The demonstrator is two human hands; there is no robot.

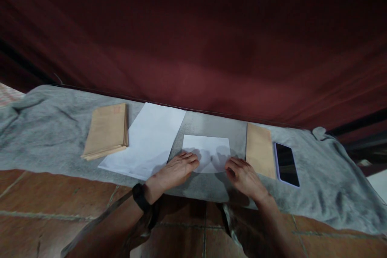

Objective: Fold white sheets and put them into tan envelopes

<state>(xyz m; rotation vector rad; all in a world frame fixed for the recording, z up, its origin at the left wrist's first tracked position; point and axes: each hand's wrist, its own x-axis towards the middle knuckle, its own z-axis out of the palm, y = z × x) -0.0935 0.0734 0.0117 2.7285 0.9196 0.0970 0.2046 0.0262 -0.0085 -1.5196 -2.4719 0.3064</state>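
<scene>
A small white sheet of paper [207, 145], about half the size of the larger one beside it and perhaps folded, lies on the grey cloth in front of me. My left hand [183, 166], with a black band on the wrist, is closed at the sheet's lower left edge, fingertips on the paper. At the lower right edge, my right hand [243, 175] has its fingers curled and pinches the paper. Both thumbs are partly hidden. Shadows of the hands fall across the sheet.
To the left, a larger white paper [151, 137] lies partly under a stack of brown envelopes [105, 127]. On the right are one brown envelope [260, 149] and a phone [286, 164] in a purple case. A dark red drape [193, 76] rises behind the grey cloth [54, 129].
</scene>
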